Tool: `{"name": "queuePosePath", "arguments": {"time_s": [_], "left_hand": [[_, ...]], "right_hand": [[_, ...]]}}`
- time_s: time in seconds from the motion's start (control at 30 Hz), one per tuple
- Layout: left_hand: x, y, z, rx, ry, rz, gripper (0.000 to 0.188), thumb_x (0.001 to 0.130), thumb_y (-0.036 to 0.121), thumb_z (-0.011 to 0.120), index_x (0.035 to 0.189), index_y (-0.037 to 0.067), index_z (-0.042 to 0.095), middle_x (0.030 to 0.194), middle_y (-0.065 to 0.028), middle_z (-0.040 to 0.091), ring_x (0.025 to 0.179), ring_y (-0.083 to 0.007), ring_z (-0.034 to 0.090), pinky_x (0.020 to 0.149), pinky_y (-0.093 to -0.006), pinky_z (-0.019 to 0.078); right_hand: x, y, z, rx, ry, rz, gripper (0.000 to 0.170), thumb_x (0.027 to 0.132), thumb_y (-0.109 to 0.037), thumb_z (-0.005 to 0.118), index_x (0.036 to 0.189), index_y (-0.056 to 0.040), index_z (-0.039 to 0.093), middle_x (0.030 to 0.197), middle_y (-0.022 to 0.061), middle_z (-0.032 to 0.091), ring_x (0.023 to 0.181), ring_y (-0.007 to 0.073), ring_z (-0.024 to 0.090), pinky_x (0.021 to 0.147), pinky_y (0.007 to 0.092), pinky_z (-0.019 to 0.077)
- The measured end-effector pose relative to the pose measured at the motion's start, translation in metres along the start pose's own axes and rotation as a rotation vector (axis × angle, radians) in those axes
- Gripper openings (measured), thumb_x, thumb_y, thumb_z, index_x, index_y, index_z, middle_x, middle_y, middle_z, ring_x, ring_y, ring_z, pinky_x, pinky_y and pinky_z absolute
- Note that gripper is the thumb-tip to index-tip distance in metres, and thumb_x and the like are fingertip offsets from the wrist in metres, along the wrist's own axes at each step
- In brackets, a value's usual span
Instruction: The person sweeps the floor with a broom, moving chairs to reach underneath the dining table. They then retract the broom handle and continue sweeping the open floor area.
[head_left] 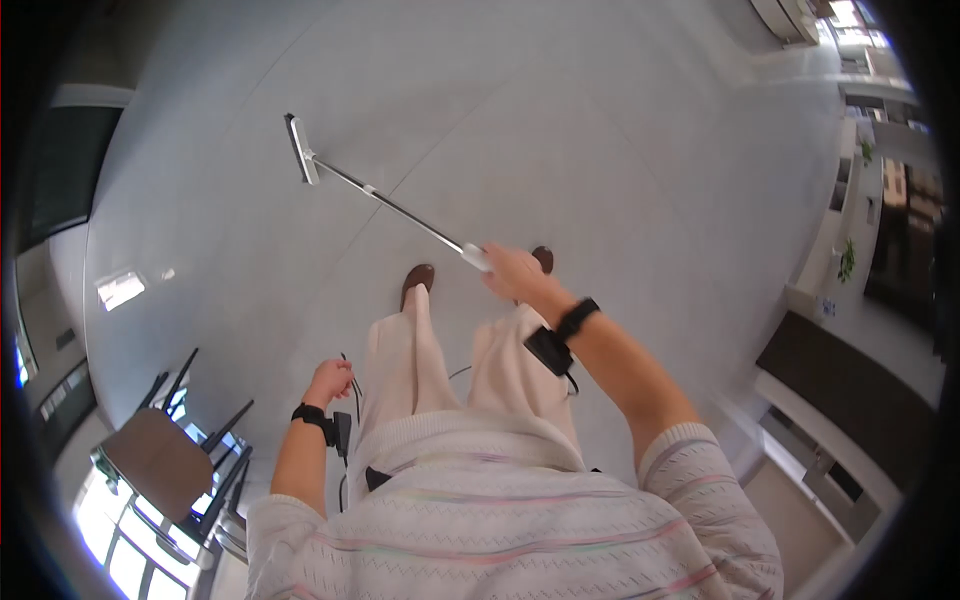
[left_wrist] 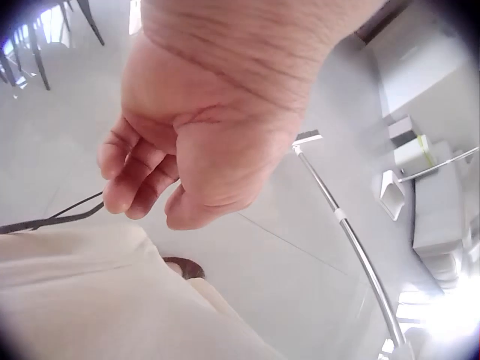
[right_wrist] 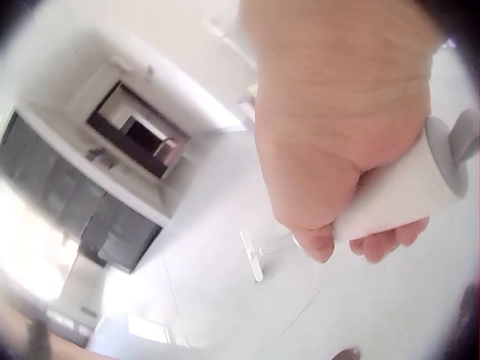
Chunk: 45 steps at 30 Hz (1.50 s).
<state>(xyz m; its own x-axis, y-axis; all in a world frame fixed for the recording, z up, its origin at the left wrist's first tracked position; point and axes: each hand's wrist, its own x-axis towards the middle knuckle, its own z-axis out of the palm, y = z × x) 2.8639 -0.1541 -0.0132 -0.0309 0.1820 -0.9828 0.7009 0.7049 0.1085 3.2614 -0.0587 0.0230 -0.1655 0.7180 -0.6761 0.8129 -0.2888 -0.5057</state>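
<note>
My right hand point(head_left: 515, 272) grips the thick white handle end of a long-handled floor brush point(head_left: 415, 218). In the right wrist view, fingers and thumb wrap round the white grip point(right_wrist: 401, 196), whose grey end cap sticks out behind the palm. The silver pole slants forward and left to a narrow white brush head point(head_left: 302, 150) with a dark edge, down at the floor. My left hand point(head_left: 330, 381) hangs beside the left thigh, fingers loosely curled with nothing in them. A black cable point(left_wrist: 56, 217) passes close to its fingertips in the left wrist view.
Pale grey tiled floor point(head_left: 560, 130) spreads ahead of the brown shoes point(head_left: 418, 283). A brown chair point(head_left: 160, 462) with dark legs is at the left. A low cabinet point(head_left: 850, 395) lines the right side. In the left wrist view, a white scoop-shaped thing point(left_wrist: 391, 193) stands near boxes.
</note>
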Motion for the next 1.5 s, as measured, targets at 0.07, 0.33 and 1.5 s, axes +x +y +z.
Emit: {"name": "queuePosePath", "arguments": {"time_s": [0.07, 0.33, 1.5], "left_hand": [[-0.01, -0.004, 0.027, -0.071, 0.038, -0.084, 0.038, 0.073, 0.009, 0.054, 0.109, -0.002, 0.055, 0.061, -0.0074, 0.059, 0.044, -0.0145, 0.056, 0.04, -0.026, 0.0433], [-0.025, 0.042, 0.159, -0.252, 0.04, -0.057, 0.035, 0.073, 0.009, 0.052, 0.107, -0.001, 0.057, 0.062, -0.0068, 0.058, 0.046, -0.0144, 0.056, 0.041, -0.026, 0.0433], [-0.047, 0.008, 0.253, -0.571, 0.181, -0.028, 0.038, 0.07, 0.008, 0.048, 0.107, 0.004, 0.058, 0.068, -0.0099, 0.061, 0.051, -0.019, 0.06, 0.044, -0.0298, 0.0475]], "right_hand": [[0.029, -0.011, -0.026, 0.062, -0.035, -0.086, 0.042, 0.076, -0.014, 0.052, 0.117, -0.0095, 0.047, 0.078, 0.0131, 0.06, 0.058, 0.0268, 0.057, 0.056, 0.0379, 0.0463], [0.001, 0.157, -0.157, 0.243, -0.218, 0.08, 0.045, 0.078, -0.011, 0.045, 0.123, -0.0094, 0.041, 0.061, 0.0054, 0.046, 0.038, 0.0121, 0.041, 0.033, 0.0284, 0.0315], [-0.173, 0.122, -0.169, -0.18, -0.36, 0.091, 0.047, 0.084, -0.014, 0.048, 0.129, -0.0059, 0.035, 0.055, 0.005, 0.047, 0.035, 0.0125, 0.043, 0.032, 0.0291, 0.0358]]}}
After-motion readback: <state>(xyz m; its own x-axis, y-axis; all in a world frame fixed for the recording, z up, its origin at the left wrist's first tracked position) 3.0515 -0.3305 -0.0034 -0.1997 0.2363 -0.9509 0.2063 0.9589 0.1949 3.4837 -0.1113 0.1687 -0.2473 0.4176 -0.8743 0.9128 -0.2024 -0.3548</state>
